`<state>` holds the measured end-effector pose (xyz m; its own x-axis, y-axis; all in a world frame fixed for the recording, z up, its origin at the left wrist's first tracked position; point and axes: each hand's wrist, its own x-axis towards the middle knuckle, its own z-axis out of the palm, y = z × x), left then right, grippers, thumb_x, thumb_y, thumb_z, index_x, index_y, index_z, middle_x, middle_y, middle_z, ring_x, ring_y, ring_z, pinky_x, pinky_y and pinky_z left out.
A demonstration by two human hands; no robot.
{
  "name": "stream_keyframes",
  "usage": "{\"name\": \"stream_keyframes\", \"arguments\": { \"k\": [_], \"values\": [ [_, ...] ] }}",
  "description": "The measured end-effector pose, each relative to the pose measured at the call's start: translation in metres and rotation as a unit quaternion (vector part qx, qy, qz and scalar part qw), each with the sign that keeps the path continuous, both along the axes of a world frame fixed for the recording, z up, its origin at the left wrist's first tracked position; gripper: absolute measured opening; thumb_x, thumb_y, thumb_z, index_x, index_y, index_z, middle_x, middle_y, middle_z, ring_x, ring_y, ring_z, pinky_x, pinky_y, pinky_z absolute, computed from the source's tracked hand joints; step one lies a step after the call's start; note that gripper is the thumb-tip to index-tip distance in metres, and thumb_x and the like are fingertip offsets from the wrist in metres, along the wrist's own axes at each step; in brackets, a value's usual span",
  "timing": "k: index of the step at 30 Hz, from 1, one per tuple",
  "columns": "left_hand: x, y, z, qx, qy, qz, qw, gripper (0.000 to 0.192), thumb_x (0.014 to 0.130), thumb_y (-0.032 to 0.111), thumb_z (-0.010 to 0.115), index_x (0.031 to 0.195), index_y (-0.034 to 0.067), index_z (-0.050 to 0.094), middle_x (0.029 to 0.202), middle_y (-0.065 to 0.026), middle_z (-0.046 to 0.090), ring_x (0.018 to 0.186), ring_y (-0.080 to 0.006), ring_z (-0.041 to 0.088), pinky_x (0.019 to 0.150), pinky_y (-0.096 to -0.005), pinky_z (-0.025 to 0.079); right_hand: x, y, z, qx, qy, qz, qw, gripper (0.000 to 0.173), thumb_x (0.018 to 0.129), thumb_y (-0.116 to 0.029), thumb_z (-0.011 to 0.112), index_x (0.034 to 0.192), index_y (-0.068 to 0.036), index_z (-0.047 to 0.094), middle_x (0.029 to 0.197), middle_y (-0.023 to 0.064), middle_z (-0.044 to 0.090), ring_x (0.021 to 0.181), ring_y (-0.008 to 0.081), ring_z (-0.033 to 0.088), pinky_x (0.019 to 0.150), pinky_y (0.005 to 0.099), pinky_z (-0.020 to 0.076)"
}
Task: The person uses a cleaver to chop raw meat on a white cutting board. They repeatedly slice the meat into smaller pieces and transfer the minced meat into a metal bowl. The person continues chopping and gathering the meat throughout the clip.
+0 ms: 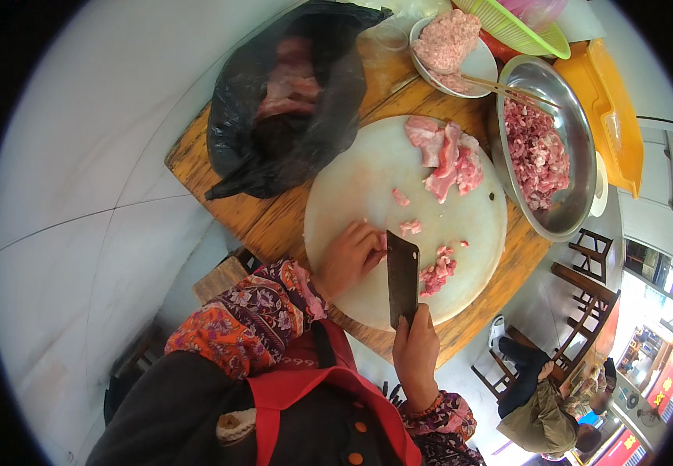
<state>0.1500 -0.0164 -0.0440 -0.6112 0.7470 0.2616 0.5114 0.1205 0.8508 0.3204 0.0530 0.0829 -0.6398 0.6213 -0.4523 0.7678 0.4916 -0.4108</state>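
My right hand [417, 349] grips the handle of a cleaver [403, 279], its dark blade upright on a round white cutting board [348, 186]. Close against the blade's left side, my left hand [348, 256] holds down a piece of raw meat [382, 244], mostly hidden by the fingers. Right of the blade lies a small heap of chopped meat [438, 271]. Two small scraps, one of them a meat scrap [410, 227], rest above the blade. Larger raw meat slices [447, 154] lie at the board's far side.
A black plastic bag [290, 134] with meat in it sits left on the wooden table [272, 221]. Beyond the board stand a bowl of minced meat [447, 43], chopsticks [505, 87], a steel basin [584, 151] of chopped meat and a yellow tray [610, 116]. People sit at lower right.
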Motion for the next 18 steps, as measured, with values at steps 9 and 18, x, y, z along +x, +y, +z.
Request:
{"name": "stream_keyframes", "arguments": {
  "k": [9, 18],
  "values": [
    [0.002, -0.001, -0.008, 0.021, 0.015, -0.002, 1.000, 0.021, 0.079, 0.006, 0.076, 0.093, 0.004, 0.060, 0.098, -0.0099, 0.060, 0.095, -0.0313, 0.059, 0.081, -0.0396, 0.051, -0.080, 0.025, -0.048, 0.095, 0.098, 0.038, 0.990, 0.029, 0.098, -0.010, 0.057, 0.121, 0.004, 0.045, 0.097, 0.0319, 0.062, 0.082, 0.0523, 0.062, 0.064, 0.0570, 0.0475],
    [0.007, -0.002, -0.012, 0.000, -0.011, 0.022, 1.000, 0.019, 0.081, 0.006, 0.075, 0.091, 0.004, 0.059, 0.098, -0.0115, 0.059, 0.095, -0.0317, 0.059, 0.082, -0.0392, 0.052, -0.032, 0.020, -0.013, 0.011, 0.030, 0.042, 0.999, 0.029, 0.097, -0.009, 0.055, 0.123, -0.001, 0.045, 0.109, 0.0274, 0.059, 0.087, 0.0515, 0.062, 0.066, 0.0564, 0.0497]
  ]
}}
